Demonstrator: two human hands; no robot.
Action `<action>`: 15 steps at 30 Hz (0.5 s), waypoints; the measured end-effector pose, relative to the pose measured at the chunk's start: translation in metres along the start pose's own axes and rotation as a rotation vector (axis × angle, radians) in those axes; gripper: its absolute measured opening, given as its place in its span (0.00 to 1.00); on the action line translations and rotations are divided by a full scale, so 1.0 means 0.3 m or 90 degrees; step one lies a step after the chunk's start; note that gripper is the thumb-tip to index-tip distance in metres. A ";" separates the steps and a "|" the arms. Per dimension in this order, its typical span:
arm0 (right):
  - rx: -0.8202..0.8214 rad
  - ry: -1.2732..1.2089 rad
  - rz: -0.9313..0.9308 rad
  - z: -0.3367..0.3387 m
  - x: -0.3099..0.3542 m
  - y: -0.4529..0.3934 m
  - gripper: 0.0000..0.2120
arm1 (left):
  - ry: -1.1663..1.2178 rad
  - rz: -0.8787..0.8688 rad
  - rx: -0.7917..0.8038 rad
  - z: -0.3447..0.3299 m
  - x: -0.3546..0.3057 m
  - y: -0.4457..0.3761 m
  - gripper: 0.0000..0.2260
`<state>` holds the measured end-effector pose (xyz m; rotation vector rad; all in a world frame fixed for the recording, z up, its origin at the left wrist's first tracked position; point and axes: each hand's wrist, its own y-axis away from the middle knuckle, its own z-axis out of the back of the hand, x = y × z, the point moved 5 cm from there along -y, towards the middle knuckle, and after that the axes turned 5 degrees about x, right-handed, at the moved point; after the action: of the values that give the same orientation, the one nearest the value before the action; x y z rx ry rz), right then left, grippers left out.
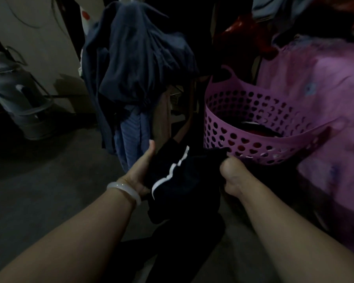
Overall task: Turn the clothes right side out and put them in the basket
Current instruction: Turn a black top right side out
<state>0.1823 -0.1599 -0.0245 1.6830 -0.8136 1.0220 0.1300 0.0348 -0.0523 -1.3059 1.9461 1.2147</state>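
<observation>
Both hands grip dark garment (178, 180): left hand (140, 172) at its left edge, right hand (232, 176) pinching right edge. Basket (253, 123) just beyond, nearer right hand.

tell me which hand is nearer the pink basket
Right. The right hand pinches the dark garment just in front of the basket wall; the left hand holds the garment's far side, farther away.

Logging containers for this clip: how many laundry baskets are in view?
1: the purple basket with heart-shaped holes stands right of centre, beyond the right hand. Piled clothes around it could hide others.
</observation>
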 end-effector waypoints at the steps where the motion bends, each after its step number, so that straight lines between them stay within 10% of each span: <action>1: -0.017 0.120 0.007 0.022 -0.002 0.001 0.09 | 0.017 0.029 0.038 -0.020 -0.004 -0.001 0.28; 4: 0.011 0.290 -0.066 0.057 -0.053 0.010 0.09 | -0.144 0.117 0.222 -0.100 0.011 0.020 0.17; 8: 0.124 0.483 -0.176 0.023 -0.053 0.035 0.10 | -0.587 -0.045 -0.095 -0.075 -0.018 -0.018 0.11; 12: 0.179 0.563 -0.009 -0.027 0.050 0.018 0.46 | -0.680 -0.092 -0.011 -0.118 -0.058 -0.025 0.06; 15: 0.275 0.521 0.068 -0.104 0.053 0.022 0.43 | -0.704 -0.137 0.008 -0.160 -0.081 -0.031 0.04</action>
<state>0.1752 -0.1332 -0.0019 1.3544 -0.1409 1.8789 0.1519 0.0026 -0.0138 -0.5562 0.9782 1.3694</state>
